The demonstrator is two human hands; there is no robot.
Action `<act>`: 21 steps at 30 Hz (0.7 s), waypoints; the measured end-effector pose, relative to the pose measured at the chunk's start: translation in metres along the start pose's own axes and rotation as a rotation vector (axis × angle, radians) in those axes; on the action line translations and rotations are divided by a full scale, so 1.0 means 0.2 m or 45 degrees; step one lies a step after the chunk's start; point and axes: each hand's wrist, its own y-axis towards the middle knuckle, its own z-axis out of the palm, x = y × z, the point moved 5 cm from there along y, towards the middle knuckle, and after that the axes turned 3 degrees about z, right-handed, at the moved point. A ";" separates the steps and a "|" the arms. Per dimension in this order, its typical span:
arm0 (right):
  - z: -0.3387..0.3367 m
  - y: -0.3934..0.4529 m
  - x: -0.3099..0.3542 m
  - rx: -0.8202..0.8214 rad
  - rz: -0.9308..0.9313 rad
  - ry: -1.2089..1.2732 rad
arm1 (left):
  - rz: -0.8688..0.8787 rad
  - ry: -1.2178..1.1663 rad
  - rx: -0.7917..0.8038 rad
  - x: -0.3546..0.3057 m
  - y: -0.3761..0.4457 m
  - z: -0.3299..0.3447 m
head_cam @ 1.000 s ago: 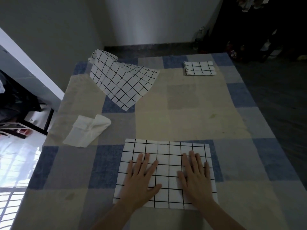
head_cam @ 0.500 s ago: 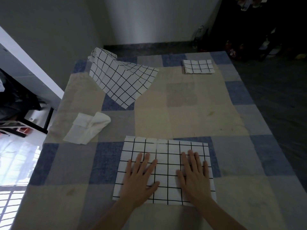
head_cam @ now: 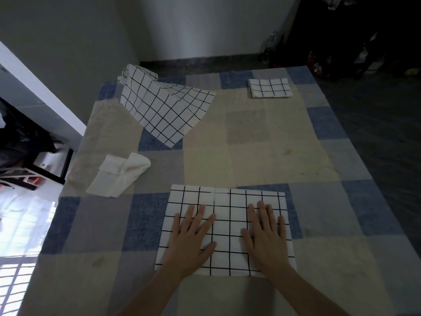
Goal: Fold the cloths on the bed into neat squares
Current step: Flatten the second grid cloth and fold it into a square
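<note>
Hands flat on grid cloth [head_cam: 230, 208] at near edge of bed [head_cam: 250, 151]: left hand [head_cam: 190, 241] and right hand [head_cam: 266, 238] side by side, palms down, fingers straight and spread, pressing, gripping nothing. Cloth lies flat, roughly square, over the blue/grey/cream patchwork sheet. Unfolded grid cloth [head_cam: 164, 106] rumpled at far left, one end bunched at the bed's edge. Folded grid cloth [head_cam: 270, 88] at far right, well apart. Plain white cloth [head_cam: 119, 175] crumpled on left side, near but not touching the pressed one.
</note>
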 end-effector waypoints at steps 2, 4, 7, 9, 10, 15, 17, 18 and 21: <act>0.00 0.00 0.00 0.003 -0.004 0.001 | 0.007 0.009 0.006 0.01 0.00 0.00; 0.00 0.01 0.00 0.004 -0.009 -0.005 | -0.005 0.018 0.008 0.01 0.00 0.00; 0.01 0.01 0.00 0.000 -0.008 -0.011 | 0.012 -0.022 -0.042 -0.07 0.01 -0.05; 0.01 0.01 0.00 0.000 -0.015 -0.011 | 0.138 -0.074 -0.078 -0.18 0.00 -0.06; 0.01 0.01 0.00 0.004 -0.021 -0.017 | 0.196 -0.085 -0.075 -0.24 -0.02 -0.05; 0.00 0.01 -0.01 -0.007 -0.015 -0.027 | 0.161 -0.061 0.014 -0.27 -0.07 0.07; 0.00 0.02 -0.03 -0.013 -0.021 -0.032 | 0.177 -0.045 0.022 -0.25 -0.08 0.07; 0.00 0.02 -0.04 -0.012 -0.019 -0.039 | 0.190 -0.037 0.026 -0.24 -0.09 0.06; 0.00 0.03 -0.05 0.002 0.002 -0.058 | 0.189 -0.038 0.042 -0.19 -0.12 0.05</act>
